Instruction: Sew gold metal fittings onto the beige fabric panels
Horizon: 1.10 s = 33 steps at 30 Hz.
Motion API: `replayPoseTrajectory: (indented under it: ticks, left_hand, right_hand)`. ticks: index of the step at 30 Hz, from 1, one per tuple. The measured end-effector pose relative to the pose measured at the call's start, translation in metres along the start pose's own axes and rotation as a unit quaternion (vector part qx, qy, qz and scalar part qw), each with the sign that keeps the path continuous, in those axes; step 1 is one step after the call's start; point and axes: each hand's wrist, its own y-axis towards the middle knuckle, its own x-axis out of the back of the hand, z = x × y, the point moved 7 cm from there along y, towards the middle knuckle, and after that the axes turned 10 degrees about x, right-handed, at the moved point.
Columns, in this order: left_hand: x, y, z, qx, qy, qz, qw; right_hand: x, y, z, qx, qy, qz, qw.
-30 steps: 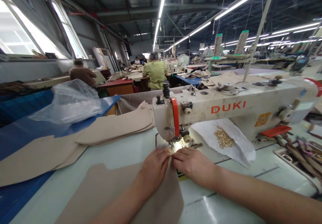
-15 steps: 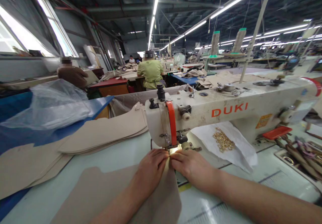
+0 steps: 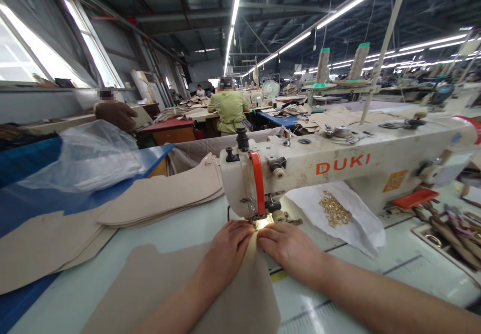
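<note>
A beige fabric piece [image 3: 180, 279] lies on the sewing machine table, its far edge under the presser foot [image 3: 259, 220] of a white sewing machine [image 3: 293, 146]. Just left of the foot, my left hand [image 3: 232, 246] grips the cloth with its fingers pressed together. My right hand [image 3: 287, 246] pinches the same cloth at its right edge, close to the needle. Both sets of fingertips nearly meet under the lit machine head. They partly hide the stitching spot, and a small item there is too tiny to make out.
Stacked beige fabric pieces [image 3: 161, 199] lie at the left, beside a clear plastic bag [image 3: 97, 153]. Gold metal rings [image 3: 334, 209] rest on a white sheet [image 3: 364, 229] behind my right hand. A red tray [image 3: 416, 199] and tools sit far right. Co-workers [image 3: 228, 106] sit ahead.
The view has turned slightly left. Both hands stay by the presser foot with little movement, and the fabric's near right corner sits a bit farther right and closer to me.
</note>
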Motion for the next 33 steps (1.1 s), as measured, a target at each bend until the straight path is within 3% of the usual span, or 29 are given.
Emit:
replayPoseTrajectory:
  ticks: [5,12,33]
  left_hand:
    - [0.001,-0.014,-0.009,-0.054,0.074,0.027,0.995]
    - [-0.005,-0.026,-0.007,-0.056,0.123,0.087,0.987]
    - [-0.005,-0.018,0.002,-0.022,0.098,0.079,0.992]
  right_hand:
    - [0.007,-0.004,0.012,0.049,0.003,-0.015,0.999]
    - [0.003,-0.003,0.014,0.062,0.005,0.015,0.998]
    - [0.002,0.000,0.007,0.049,0.029,0.018,0.998]
